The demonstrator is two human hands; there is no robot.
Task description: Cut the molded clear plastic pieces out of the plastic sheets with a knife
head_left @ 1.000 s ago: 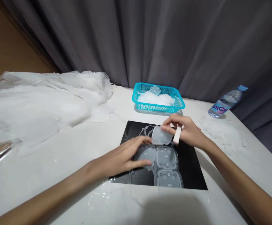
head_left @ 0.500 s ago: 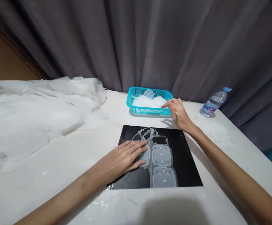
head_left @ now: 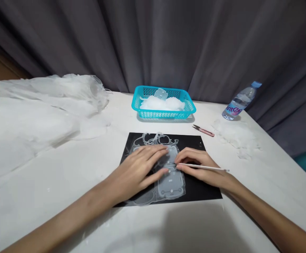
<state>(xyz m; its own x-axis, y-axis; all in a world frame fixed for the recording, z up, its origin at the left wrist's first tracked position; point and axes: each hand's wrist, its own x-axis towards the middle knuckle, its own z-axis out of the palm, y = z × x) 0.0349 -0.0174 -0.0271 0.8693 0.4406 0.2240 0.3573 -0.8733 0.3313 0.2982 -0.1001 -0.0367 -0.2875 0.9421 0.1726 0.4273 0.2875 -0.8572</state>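
Note:
A translucent moulded silicone-like sheet (head_left: pixel 170 182) with rounded rectangular panels and thin looping strips lies on a black mat (head_left: pixel 200 189). My left hand (head_left: pixel 142 167) rests palm down across it, fingers stretched out and thumb apart, pressing on the sheet. Between the fingertips of my right hand (head_left: pixel 199 163) is a thin white pen-like tool (head_left: pixel 208 167), pinched near its front end. Its dark tip meets the sheet near the gap between two panels, a little right of my left fingertips. What kind of tool it is I cannot make out.
A blue plastic basket (head_left: pixel 165 114) behind the mat holds white translucent pieces. Pink-handled thread snips (head_left: pixel 203 130) lie right of it. Farther right are a water bottle (head_left: pixel 239 102) and a heap of clear scraps (head_left: pixel 238 135). A large pile of translucent sheets (head_left: pixel 31 123) covers the left.
My right hand has come from beside the basket down to the sheet, now pinching the tool. The snips and scraps have come into sight. The sheet sits slightly differently under my left hand.

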